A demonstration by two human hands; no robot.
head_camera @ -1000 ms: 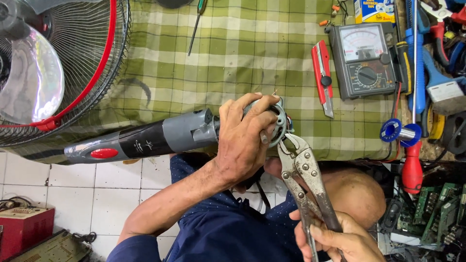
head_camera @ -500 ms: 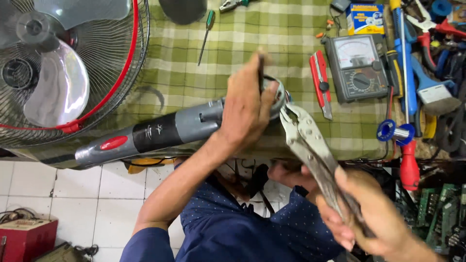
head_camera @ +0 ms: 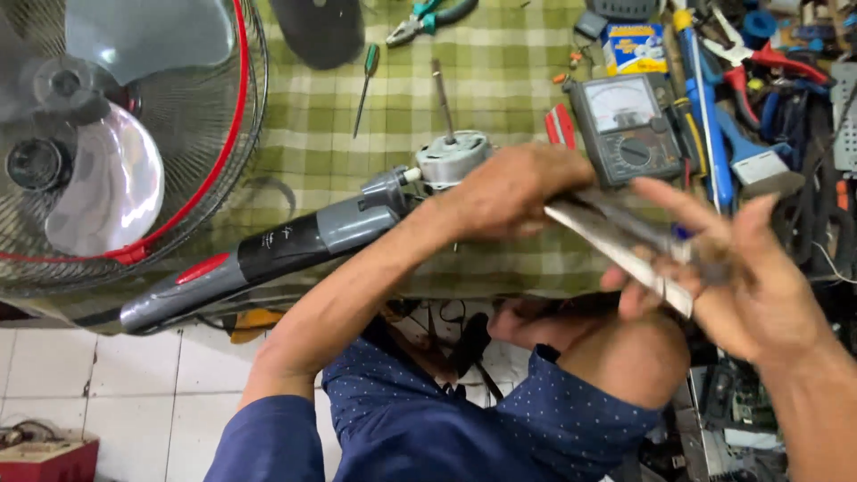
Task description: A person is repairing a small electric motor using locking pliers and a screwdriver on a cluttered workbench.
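A grey and black stick-shaped appliance (head_camera: 259, 254) with a red button lies across the green checked cloth (head_camera: 321, 134). Its bare motor (head_camera: 451, 159) and thin shaft stick out at its right end. My left hand (head_camera: 518, 192) is closed over the jaw end of the silver locking pliers (head_camera: 616, 236), just right of the motor. What the jaws bite is hidden under the fingers. My right hand (head_camera: 750, 277) holds the pliers' handles, blurred, with the fingers partly stretched out.
A fan (head_camera: 125, 134) with a red-rimmed grille stands at the left. An analog multimeter (head_camera: 629, 125), a red utility knife (head_camera: 561, 125), a green-handled screwdriver (head_camera: 366, 85), teal pliers (head_camera: 428, 18) and a blue box (head_camera: 634, 49) lie on the cloth. Several tools crowd the right edge.
The pliers swung from pointing down toward my lap to lying nearly level at the right. My left hand slid off the motor, which now shows, and onto the pliers' jaw end.
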